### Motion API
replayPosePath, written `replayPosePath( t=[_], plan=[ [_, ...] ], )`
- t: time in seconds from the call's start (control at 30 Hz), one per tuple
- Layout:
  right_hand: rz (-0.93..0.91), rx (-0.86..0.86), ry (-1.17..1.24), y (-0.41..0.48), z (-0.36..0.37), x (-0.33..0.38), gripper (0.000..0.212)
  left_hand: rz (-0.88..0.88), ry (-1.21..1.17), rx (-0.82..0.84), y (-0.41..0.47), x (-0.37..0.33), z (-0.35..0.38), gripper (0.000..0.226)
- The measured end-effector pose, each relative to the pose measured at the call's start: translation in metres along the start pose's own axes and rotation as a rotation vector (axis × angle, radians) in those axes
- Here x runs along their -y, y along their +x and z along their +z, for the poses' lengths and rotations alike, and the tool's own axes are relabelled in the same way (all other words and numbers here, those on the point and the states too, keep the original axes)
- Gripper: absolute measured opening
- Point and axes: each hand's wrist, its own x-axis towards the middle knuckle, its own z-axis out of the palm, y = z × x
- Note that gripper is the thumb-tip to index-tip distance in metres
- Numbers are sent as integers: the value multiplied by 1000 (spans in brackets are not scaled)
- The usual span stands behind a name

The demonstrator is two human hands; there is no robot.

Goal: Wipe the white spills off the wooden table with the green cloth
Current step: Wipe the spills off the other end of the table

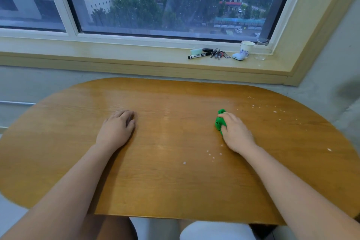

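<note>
One soft, light green cloth (219, 122) is bunched under the right hand (235, 132), fingers (224, 116) closed over it; left hand (116, 128) lies flat and empty on the counter (165, 181); white spills (210, 155) remain.

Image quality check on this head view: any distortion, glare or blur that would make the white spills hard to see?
Head view: wide-angle bending curves the wooden table edge and window sill; soft daylight gives a pale sheen on the wood between the left hand and the right hand on the green cloth, with no hard shadows; white spills stay visible; far right edge is smeared.
</note>
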Motion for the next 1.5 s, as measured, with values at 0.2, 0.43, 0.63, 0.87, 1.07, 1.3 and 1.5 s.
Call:
replayPosePath(
  t=[0.2,0.43,0.63,0.87,1.07,1.3,1.5],
  plan=[
    [36,-53,-18,-24,23,60,49,-2,-22,0,-13,-11,-2,44],
    [-364,108,67,-112,41,148,53,95,-43,40,-29,-39,4,46],
    [-635,205,126,-159,44,151,51,160,-47,66,-36,-68,15,57],
    [-475,174,80,-141,16,81,50,214,-21,92,-24,-110,27,53],
    [-206,104,28,-138,-21,-26,50,297,-30,160,-16,-167,46,54],
    [112,-6,-15,-161,-68,-164,47,426,-63,177,-9,-240,69,52],
    [317,-91,-44,-171,-94,-238,46,470,-53,202,-9,-274,81,55]
  ],
)
